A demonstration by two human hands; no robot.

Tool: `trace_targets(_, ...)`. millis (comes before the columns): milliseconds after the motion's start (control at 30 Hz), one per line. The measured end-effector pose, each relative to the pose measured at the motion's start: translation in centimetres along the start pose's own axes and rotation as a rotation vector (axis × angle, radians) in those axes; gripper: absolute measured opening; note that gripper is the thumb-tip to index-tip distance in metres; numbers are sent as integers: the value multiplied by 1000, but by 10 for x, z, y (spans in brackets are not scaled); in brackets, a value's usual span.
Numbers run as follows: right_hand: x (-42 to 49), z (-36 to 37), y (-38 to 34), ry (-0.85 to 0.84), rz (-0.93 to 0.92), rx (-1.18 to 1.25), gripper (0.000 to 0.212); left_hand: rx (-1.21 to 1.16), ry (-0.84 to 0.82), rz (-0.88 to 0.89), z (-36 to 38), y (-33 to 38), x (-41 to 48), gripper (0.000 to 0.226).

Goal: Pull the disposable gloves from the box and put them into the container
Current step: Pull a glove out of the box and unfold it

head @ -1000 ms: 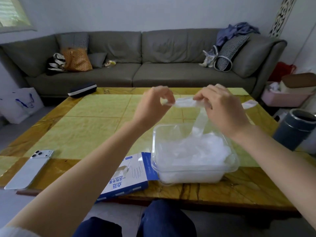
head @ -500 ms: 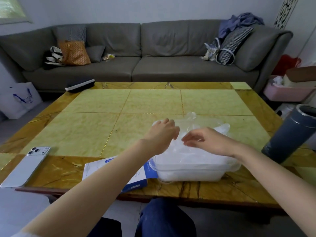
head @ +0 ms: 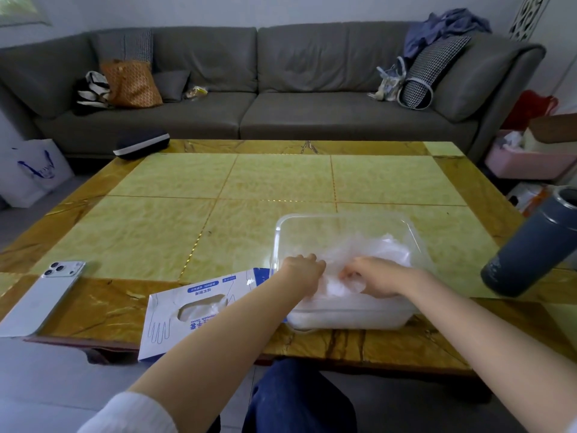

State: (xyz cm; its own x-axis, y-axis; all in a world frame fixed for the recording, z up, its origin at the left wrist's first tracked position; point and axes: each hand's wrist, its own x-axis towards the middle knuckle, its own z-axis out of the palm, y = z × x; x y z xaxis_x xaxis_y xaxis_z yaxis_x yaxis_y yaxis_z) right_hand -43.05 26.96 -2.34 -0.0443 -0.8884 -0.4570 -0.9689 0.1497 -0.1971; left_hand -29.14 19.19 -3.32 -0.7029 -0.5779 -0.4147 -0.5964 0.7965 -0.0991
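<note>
A white phone [head: 43,295] is lying with its camera side up at the near left corner of the table [head: 187,229], and a dark grey flask [head: 530,245] is standing at the right edge. A dark case [head: 142,144] is resting on the far left corner. Behind the table a grey sofa [head: 281,114] is carrying several things: an orange bag [head: 131,84] on the left, a checked cushion [head: 431,70] on the right, and blue clothes [head: 449,23] lying over the backrest. On the floor a white paper bag [head: 31,170] is standing at the left, and a pink basket [head: 524,160] is sitting at the right.
</note>
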Motion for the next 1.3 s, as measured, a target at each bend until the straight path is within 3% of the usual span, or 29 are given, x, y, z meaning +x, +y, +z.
trace_targets(200, -9, -20, -8, -49, 25, 26, 41, -187, -23, 35, -23, -6, -19, 53)
trace_targets(300, -19, -28, -26, 141, -18, 99, 36, -279, 258, 45, -37, -20, -50, 47)
trace_targets(400, -31, -26, -64, 414, -220, 172, 35, -319, 494, -29, -27, -49, -82, 44)
trace_targets(467, -33, -17, -96, 509, -354, 192, 35, -340, 493, -123, -7, -74, -101, 46)
trace_targets(533, -28, -6, -126, 546, -450, 192, 34, -359, 390, -232, 19, -96, -115, 49)
trace_targets(633, -13, 17, -167, 512, -531, 183, 35, -362, 213, -366, 58, -119, -135, 60)
trace_targets(733, 12, 43, -201, 358, -505, 180, 39, -430, 130, -452, 93, -130, -149, 69)
trace_targets(833, 40, 65, -217, 213, -372, 149, 38, -503, 195, -473, 112, -132, -157, 69)
trace_targets(1033, 72, 77, -223, 292, -173, 21, 19, -486, 254, -470, 125, -129, -156, 71)
trace_targets(1300, 80, 68, -228, 259, -199, -190, 15, -504, 264, -458, 127, -131, -153, 71)
